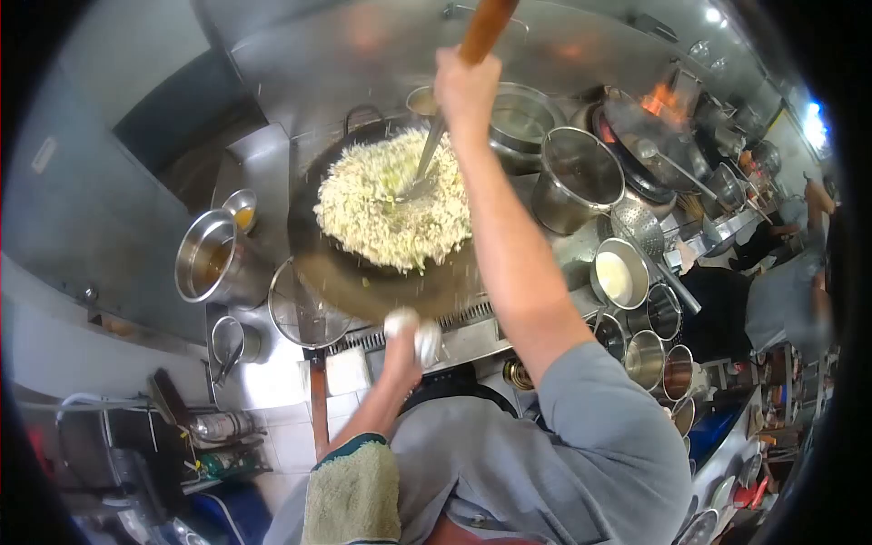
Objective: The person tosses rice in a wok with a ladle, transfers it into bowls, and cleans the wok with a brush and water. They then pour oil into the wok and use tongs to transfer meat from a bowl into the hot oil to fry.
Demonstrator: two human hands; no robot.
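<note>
From here, the left hand (398,360) clutches a bunched white cloth (427,343) at the near rim of a broad, dark metal wok (386,295), likely heavy and hot. Beyond, loose, soft, pale chopped food (363,209) fills it; the right hand (466,95) grips a stiff metal utensil (431,150) sensibly by its brown wooden handle (489,29).

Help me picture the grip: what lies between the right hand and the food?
In the head view, the utensil's metal shaft runs between the right hand and the food.

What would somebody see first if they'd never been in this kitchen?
Probably the big wok near the middle, heaped with pale food, where the right hand grips a wooden-handled tool. Then the bright orange flames at the picture's upper right.
</note>
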